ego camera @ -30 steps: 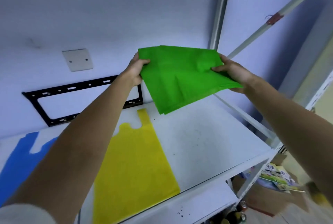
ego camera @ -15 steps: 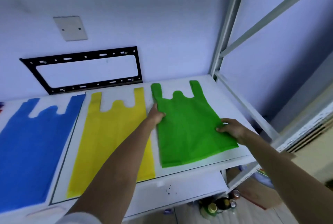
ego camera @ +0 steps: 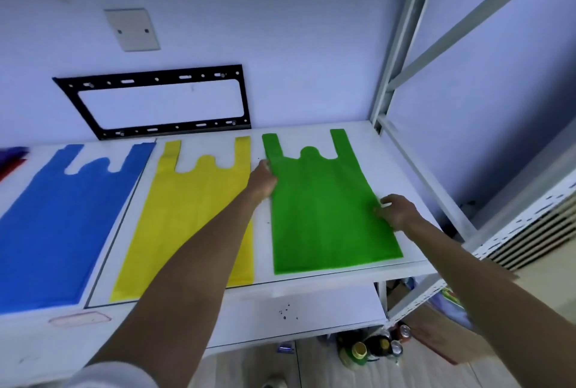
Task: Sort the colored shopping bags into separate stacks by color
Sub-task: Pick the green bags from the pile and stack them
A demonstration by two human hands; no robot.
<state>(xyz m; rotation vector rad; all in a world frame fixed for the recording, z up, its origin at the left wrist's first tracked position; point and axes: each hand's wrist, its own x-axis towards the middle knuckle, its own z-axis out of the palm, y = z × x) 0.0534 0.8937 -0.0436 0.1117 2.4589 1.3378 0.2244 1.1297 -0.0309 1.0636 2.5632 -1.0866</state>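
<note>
Lying flat now on the white table (ego camera: 358, 150) at three o'clock of the yellow bag (ego camera: 193, 216), the green bag (ego camera: 321, 210), airborne a second ago, starts its own stack, left hand (ego camera: 263, 180) and right hand (ego camera: 396, 210) resting on its edges, grip unclear.

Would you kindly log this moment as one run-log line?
step: laying green bag flat | left hand: on its left edge | right hand: on its right edge | beside: yellow bag, blue bag

both arms reach forward; left hand (ego camera: 263, 180) and right hand (ego camera: 396, 210) lie palm-down, fingers loosely bent
</note>
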